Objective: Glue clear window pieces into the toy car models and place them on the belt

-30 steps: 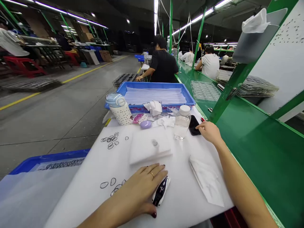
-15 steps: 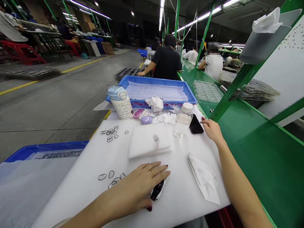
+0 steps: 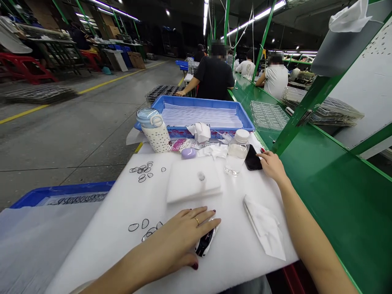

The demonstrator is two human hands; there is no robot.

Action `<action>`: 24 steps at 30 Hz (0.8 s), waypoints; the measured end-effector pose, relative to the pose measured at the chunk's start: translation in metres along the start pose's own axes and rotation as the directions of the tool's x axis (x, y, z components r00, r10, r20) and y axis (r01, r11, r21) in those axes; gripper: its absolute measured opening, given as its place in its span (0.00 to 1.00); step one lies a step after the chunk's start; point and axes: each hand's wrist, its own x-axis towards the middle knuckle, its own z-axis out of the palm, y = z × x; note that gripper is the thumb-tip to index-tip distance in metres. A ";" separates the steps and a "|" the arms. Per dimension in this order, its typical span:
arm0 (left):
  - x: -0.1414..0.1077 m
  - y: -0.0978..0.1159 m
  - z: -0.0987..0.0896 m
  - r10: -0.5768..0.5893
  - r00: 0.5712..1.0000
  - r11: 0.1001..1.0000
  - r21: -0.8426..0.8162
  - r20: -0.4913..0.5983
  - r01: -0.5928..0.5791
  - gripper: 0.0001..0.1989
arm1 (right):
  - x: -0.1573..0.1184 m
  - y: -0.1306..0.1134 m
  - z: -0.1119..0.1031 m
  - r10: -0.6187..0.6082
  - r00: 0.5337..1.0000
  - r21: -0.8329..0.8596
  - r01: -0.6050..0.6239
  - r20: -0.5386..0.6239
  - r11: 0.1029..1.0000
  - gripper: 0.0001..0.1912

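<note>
**Right hand back at the phone, left hand flat on the car-shaped part**

Since the earlier frames my right hand has drawn off the black phone and come back to it: its fingertips now touch the phone's near edge, just beside the clear bottle. That grip is loose, fingers partly curled, closed on nothing. My left hand has barely shifted; it lies palm down, fingers spread, over the small black-and-white car-shaped part, pressing rather than clasping it, I think, since the palm hides most of it. The part rests on the white foam surface, near the loose black rings and the folded wipe.
</note>
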 end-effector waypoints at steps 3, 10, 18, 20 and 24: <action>0.000 0.000 0.001 -0.005 1.000 1.000 0.020 0.013 0.005 0.47 | -0.001 -0.001 0.000 0.003 1.000 0.016 -0.003 -0.010 1.000 0.25; -0.002 -0.004 0.001 0.055 0.998 0.998 -0.041 -0.035 -0.057 0.47 | -0.005 -0.003 -0.023 -0.019 0.970 0.115 0.048 -0.244 0.992 0.26; 0.006 -0.003 0.006 0.221 0.957 0.971 -0.055 -0.189 -0.235 0.37 | -0.069 -0.085 -0.034 -0.341 0.663 0.355 0.684 -0.666 0.637 0.12; 0.010 -0.003 0.012 0.219 0.947 0.973 -0.020 -0.234 -0.229 0.34 | -0.080 -0.111 -0.023 -0.540 0.696 0.488 0.717 -0.472 0.498 0.22; 0.015 -0.005 0.020 0.219 0.924 0.972 -0.012 -0.315 -0.234 0.32 | -0.079 -0.142 -0.002 -0.733 0.676 0.578 0.628 -0.075 0.521 0.28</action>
